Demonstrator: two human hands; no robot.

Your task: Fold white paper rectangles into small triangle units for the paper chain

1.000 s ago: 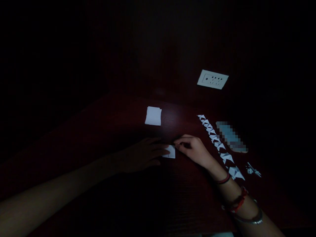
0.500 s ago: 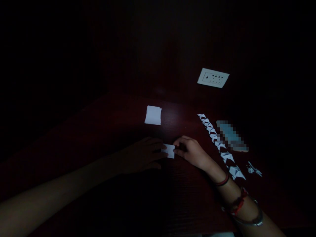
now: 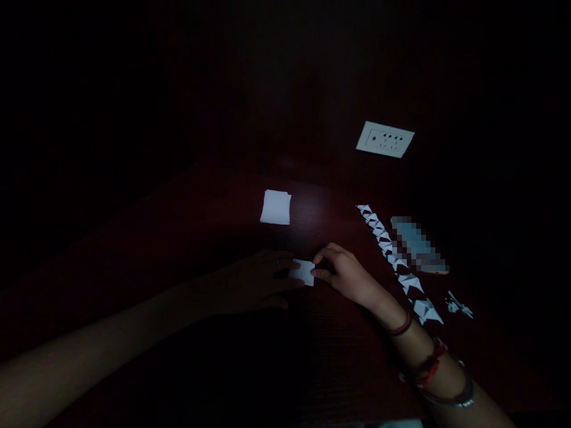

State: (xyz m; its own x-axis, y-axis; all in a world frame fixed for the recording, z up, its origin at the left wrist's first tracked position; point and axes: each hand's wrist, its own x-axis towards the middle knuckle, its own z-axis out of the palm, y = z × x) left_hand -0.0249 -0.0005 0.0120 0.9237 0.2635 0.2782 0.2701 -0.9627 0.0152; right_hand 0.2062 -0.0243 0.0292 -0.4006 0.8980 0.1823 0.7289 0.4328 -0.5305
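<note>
A small white square of paper (image 3: 306, 273) with faint crease lines lies on the dark reddish table. My left hand (image 3: 256, 279), in deep shadow, rests flat with its fingers stretched out, and some fingertips press on the paper's left part. From the other side my right hand (image 3: 345, 270) pinches the paper's right edge between thumb and fingers. Beyond both hands sits a stack of white paper squares (image 3: 275, 208). Right of my right hand runs a row of several folded white paper pieces (image 3: 384, 244).
A phone (image 3: 417, 245), its screen blurred out, lies beside the folded row. Near the row's close end is a small heap of thin white bits (image 3: 458, 305). A white power socket (image 3: 385, 140) is set in the dark wall behind. Most surroundings are too dark to make out.
Both hands stay at the paper square and have hardly moved. My left fingers have shifted very slightly on it. The whole view has drifted a little.
</note>
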